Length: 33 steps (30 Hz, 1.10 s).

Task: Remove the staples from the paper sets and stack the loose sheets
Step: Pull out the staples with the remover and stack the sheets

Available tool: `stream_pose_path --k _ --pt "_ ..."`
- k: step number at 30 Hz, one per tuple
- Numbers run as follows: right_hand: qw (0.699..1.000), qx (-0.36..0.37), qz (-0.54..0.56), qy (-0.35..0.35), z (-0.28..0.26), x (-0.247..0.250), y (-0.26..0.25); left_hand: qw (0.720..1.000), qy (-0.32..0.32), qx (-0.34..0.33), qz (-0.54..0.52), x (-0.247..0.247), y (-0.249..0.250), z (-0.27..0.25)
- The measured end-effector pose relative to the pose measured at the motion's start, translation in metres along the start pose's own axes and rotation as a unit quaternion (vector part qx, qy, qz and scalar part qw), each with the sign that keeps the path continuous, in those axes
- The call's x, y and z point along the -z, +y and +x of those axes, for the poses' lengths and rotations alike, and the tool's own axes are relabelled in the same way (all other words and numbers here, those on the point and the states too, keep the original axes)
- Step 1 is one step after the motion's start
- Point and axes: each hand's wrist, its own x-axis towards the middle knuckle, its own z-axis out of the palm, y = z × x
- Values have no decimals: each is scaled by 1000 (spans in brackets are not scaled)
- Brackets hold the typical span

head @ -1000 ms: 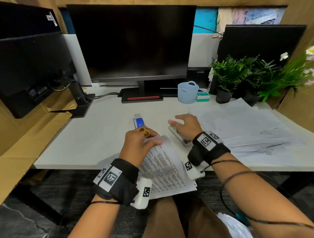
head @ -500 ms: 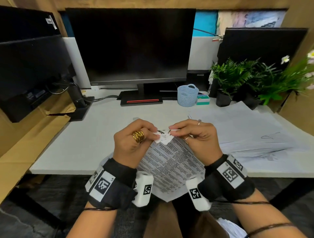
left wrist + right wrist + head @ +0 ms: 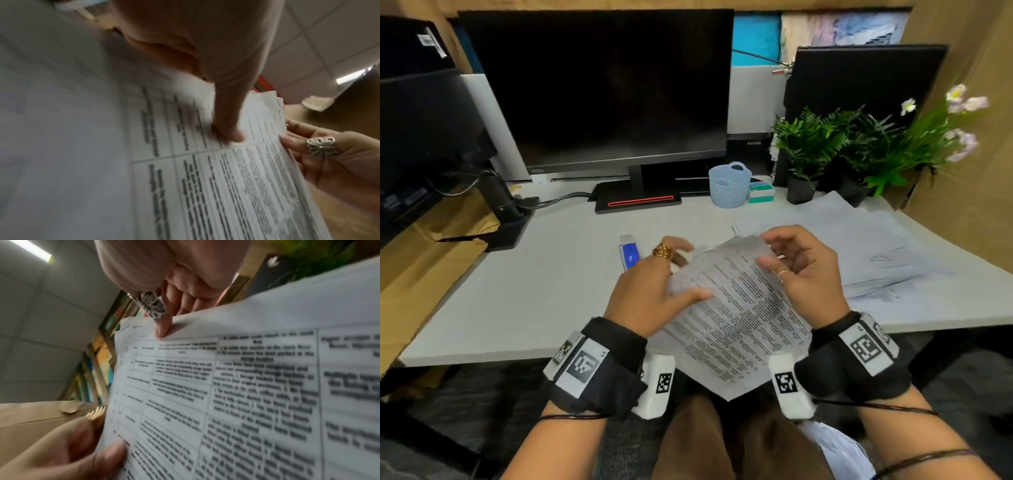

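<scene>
A printed paper set (image 3: 739,308) is held up over the desk's front edge by both hands. My left hand (image 3: 667,277) grips its left edge, thumb (image 3: 228,129) on the printed face and fingers behind. At the top right edge my right hand (image 3: 787,260) pinches it, the ringed thumb (image 3: 162,327) pressing on the sheet. The paper's top corner (image 3: 273,112) looks worn, with a small staple in it. A blue stapler-like tool (image 3: 629,255) lies on the desk just left of my left hand. Loose sheets (image 3: 876,246) lie spread at the right.
A dark monitor (image 3: 602,92) stands at the back of the grey desk (image 3: 534,291), with a blue basket (image 3: 729,183) and potted plants (image 3: 825,147) to its right. A second screen (image 3: 421,137) and cardboard (image 3: 424,267) fill the left. More papers (image 3: 839,452) rest by my lap.
My right hand left the desk and joined the left on the paper's corner. The set has come up off the desk, and the hands have since spread apart along its top edges.
</scene>
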Motion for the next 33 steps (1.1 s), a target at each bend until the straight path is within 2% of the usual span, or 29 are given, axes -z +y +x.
stream_pose_path --k 2,4,6,7,9,11,12,14,17,19,22,24,27,30,33 --pt "998 -34 -58 -7 -8 28 2 996 -46 -8 72 -20 5 -1" --pt "975 -35 -213 -57 -20 56 -1 992 -66 -31 100 -47 20 1" --pt "903 -13 -407 -136 -32 81 -12 984 -102 -71 125 -77 44 5" --pt "861 -31 -475 -176 -38 90 -19 979 -120 -96 133 -93 55 8" --pt "790 -99 -553 -245 -53 104 -27 970 -147 -136 136 -122 78 16" --pt "744 -146 -584 -290 -70 118 -14 963 -173 -159 130 -144 100 22" --pt "739 -171 -581 -295 -79 127 -5 961 -187 -166 120 -154 109 24" --pt "761 -229 -542 -272 -96 151 15 965 -193 -162 77 -167 120 31" --pt "801 -284 -482 -213 -127 188 54 972 -145 -184 12 -185 120 43" --pt "821 -299 -452 -178 -148 202 78 968 -125 -211 61 -204 118 52" --pt "838 -327 -416 -132 -166 214 109 943 -233 -136 196 -229 116 61" --pt "844 -343 -394 -121 -170 218 124 925 -264 -126 242 -239 115 65" --pt "823 -399 -376 -148 -179 218 147 923 -268 -126 247 -243 114 68" --pt "781 -466 -374 -182 -198 215 184 923 -259 -122 258 -246 112 68" --pt "749 -474 -407 -219 -223 213 231 920 -259 -124 268 -246 113 67"
